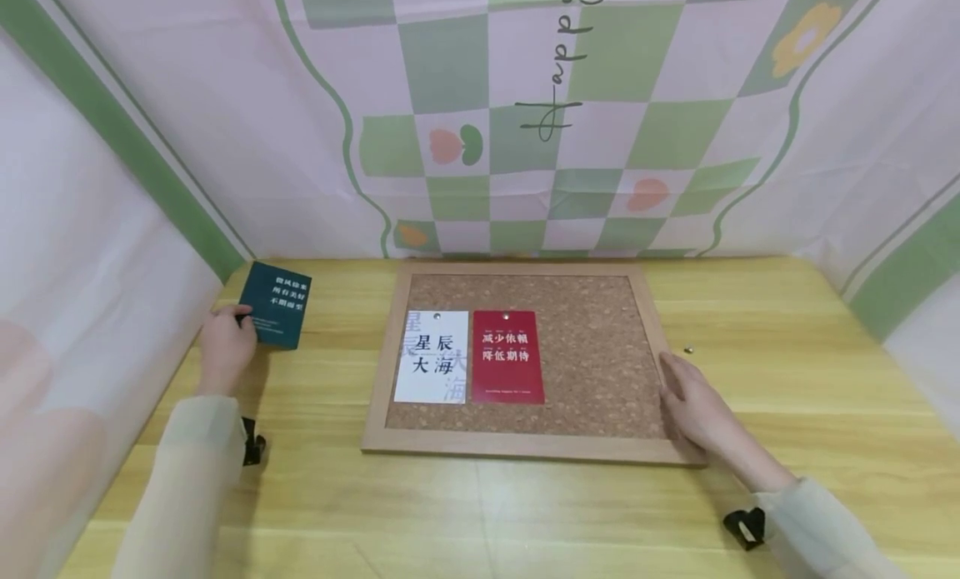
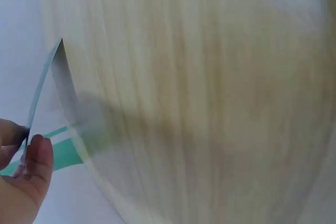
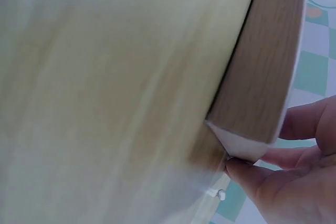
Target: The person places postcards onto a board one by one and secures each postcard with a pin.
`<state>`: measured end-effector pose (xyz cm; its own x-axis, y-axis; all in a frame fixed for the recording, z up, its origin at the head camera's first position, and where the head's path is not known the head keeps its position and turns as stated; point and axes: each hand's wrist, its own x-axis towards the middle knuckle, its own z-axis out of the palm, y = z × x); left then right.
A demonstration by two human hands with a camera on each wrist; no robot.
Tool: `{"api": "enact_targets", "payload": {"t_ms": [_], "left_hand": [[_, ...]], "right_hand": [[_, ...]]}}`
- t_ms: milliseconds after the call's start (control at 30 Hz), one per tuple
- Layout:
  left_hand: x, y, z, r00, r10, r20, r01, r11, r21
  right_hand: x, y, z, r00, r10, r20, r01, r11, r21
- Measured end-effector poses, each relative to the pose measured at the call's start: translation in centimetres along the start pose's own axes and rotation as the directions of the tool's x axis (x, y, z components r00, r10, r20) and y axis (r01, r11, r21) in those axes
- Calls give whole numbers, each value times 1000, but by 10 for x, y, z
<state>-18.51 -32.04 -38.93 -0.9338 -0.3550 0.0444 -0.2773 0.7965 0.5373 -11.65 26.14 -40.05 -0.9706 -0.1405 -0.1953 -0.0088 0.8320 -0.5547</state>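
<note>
My left hand (image 1: 227, 339) pinches a dark green card (image 1: 276, 300) with white lettering by its edge, at the table's left side. Seen from the left wrist, the card (image 2: 39, 93) is nearly edge-on between thumb and fingers. On the framed corkboard (image 1: 592, 354), a white card (image 1: 431, 371) and a red card (image 1: 507, 371) hang side by side, each with a pin at its top. My right hand (image 1: 697, 402) holds the board's right edge, thumb on one side of the wooden frame (image 3: 260, 61) and fingers on the other.
A small metallic pin (image 1: 688, 349) lies on the wooden table (image 1: 465, 512) just right of the board. Behind the board hangs a green-and-white checked cloth (image 1: 525, 146). White cloth walls close in both sides.
</note>
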Motion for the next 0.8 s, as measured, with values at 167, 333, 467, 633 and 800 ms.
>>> {"api": "enact_targets", "payload": {"t_ms": [167, 333, 467, 633, 800], "left_hand": [[0, 7, 0, 1000, 7, -18, -8, 999, -51], [2, 14, 0, 999, 29, -30, -31, 997, -69], [3, 21, 1, 998, 43, -36, -46, 995, -89], [2, 37, 5, 995, 80, -68, -88, 988, -130], [-4, 61, 10, 993, 89, -81, -103, 977, -186]], "right_hand": [[0, 1, -3, 999, 33, 20, -34, 997, 70], [1, 6, -6, 998, 47, 28, -49, 995, 88], [3, 8, -7, 999, 46, 28, -48, 995, 82], [3, 9, -7, 999, 47, 26, -49, 996, 76], [2, 8, -7, 999, 45, 28, -47, 996, 80]]}}
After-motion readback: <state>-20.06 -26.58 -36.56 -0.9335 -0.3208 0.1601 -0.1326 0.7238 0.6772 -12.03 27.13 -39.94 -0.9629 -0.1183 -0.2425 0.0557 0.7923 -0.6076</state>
